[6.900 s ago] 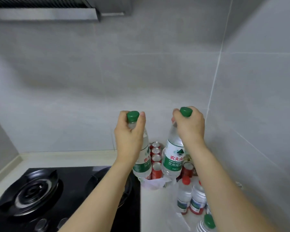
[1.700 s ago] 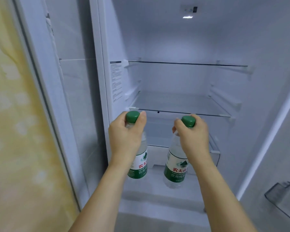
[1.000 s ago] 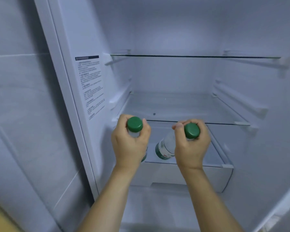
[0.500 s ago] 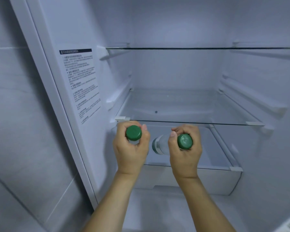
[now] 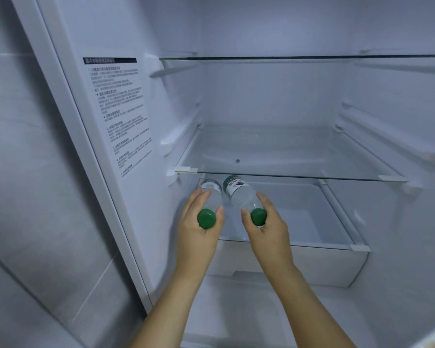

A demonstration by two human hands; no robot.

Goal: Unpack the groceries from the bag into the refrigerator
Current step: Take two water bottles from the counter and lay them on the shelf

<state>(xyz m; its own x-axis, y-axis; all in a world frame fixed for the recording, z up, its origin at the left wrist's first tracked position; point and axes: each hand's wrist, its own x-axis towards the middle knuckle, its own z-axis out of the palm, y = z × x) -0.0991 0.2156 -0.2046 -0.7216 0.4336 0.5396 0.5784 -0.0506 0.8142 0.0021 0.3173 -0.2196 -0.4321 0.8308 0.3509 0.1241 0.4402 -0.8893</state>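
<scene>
Two clear water bottles with green caps lie on their sides, necks toward me, on the low glass shelf point(image 5: 312, 241) of the open refrigerator, under the middle shelf. My left hand point(image 5: 199, 232) grips the neck of the left bottle point(image 5: 212, 197) just behind its cap. My right hand point(image 5: 266, 229) holds the neck of the right bottle point(image 5: 239, 194), whose green and white label faces up. The two bottles lie side by side at the shelf's left end, almost touching. The grocery bag is out of view.
The middle glass shelf point(image 5: 286, 175) sits just above the bottles, and an upper glass shelf point(image 5: 286, 57) higher up. A white drawer point(image 5: 324, 267) lies below the low shelf. The left inner wall carries a printed instruction label point(image 5: 118, 114).
Both hands have pushed the bottles farther in under the middle shelf and tipped them flat. My fingers have loosened from fists to a lighter hold on the necks.
</scene>
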